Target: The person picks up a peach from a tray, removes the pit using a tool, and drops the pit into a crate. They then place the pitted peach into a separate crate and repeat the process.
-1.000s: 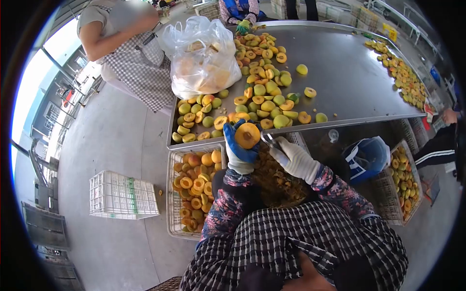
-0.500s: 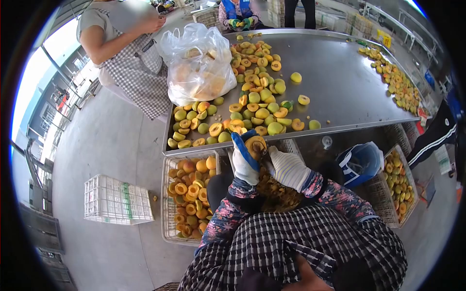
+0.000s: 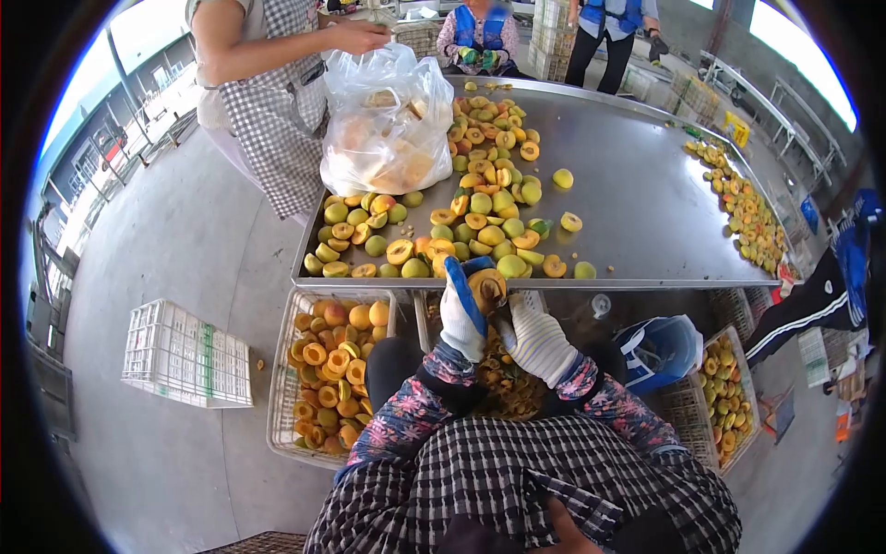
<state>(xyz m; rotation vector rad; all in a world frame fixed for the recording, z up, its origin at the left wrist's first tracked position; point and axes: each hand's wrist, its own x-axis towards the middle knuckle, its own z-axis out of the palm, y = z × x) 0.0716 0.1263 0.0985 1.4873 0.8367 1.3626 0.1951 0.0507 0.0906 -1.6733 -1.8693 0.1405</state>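
My left hand point(image 3: 464, 312), in a white glove with blue-coated fingers, is closed round a peach half point(image 3: 487, 288) above my lap. Its brownish cut face is turned toward my right hand point(image 3: 537, 342), which wears a striped white glove. The right fingers are closed against the fruit's lower side; a dark, thin piece shows by them, too small to name. Below both hands lies a heap of brown-yellow scraps point(image 3: 513, 377) in a crate. Just beyond them, halved and whole peaches point(image 3: 489, 208) are piled on the metal table point(image 3: 637, 175).
A crate of peach halves point(image 3: 334, 355) stands at my left, and a tipped white crate point(image 3: 185, 354) lies further left. On the table sits a plastic bag point(image 3: 386, 138). A blue bucket point(image 3: 657, 348) and another fruit crate point(image 3: 726, 397) are at right. Several people stand or sit around.
The view has tilted and shifted, so the table and crates sit a little lower and further left. The person at left has an arm stretched over the bag. My hands still hold the peach half.
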